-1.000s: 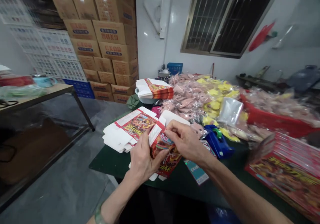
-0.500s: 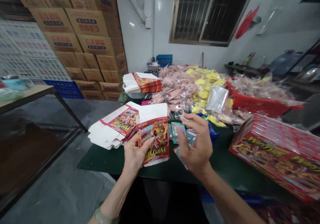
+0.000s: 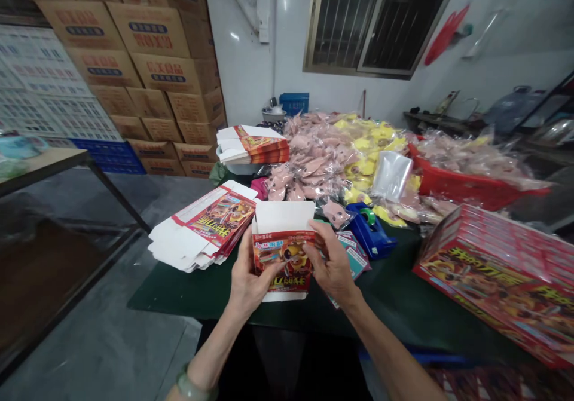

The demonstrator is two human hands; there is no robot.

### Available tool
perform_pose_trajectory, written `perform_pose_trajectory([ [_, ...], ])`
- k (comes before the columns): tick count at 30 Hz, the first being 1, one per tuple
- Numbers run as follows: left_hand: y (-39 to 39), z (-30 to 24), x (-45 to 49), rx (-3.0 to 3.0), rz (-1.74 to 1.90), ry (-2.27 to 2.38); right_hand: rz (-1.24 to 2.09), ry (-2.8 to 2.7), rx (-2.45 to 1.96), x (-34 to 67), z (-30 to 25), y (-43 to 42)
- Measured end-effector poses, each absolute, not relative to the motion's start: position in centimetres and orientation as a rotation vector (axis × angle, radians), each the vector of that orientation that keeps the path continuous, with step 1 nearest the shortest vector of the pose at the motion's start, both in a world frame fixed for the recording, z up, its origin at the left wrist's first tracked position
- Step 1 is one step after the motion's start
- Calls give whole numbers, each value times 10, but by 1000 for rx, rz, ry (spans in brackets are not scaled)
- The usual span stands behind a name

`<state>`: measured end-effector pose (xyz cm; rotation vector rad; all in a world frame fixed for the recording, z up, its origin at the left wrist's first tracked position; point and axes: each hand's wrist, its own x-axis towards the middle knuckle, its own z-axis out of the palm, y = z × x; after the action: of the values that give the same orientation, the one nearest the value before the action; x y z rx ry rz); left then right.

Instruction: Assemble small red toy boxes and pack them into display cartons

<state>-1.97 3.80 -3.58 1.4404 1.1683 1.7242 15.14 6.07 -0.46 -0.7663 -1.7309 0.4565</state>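
Carton (image 3: 287, 247) between left grip (image 3: 248, 278) and right grip (image 3: 334, 265), both clamped on its opposite side edges.

Wears a rounded, pale green bangle (image 3: 189, 387) on the left forearm (image 3: 220, 342). Left hand (image 3: 247, 280) and right hand (image 3: 334, 265) bare. Dark legwear (image 3: 334, 365) below.

one left hand (image 3: 249, 276), one right hand (image 3: 334, 266), both on one red box (image 3: 288, 248), around it one flat-box pile (image 3: 215, 219) past nine o'clock, another pile (image 3: 253, 142) at eleven, one blue basket (image 3: 294, 103) at twelve, one window (image 3: 365, 24) at one, one tape holder (image 3: 371, 238) at three
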Motion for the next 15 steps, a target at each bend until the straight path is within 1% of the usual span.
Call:
perform_pose_trajectory([
  [3, 40, -24, -18, 1576, 1859, 1146, 277, -1828, -730, 159, 0, 57],
  [8, 38, -4, -15, 1780, 2046, 1233, 284, -1716, -754, 159, 13, 45],
  [11, 34, 6, -12, 1654, 2058, 1265, 386, -1639, -793, 158, 23, 36],
  [15, 30, 19, -7, 1207, 1915, 973, 755, -1547, -768, 165, 32, 33],
])
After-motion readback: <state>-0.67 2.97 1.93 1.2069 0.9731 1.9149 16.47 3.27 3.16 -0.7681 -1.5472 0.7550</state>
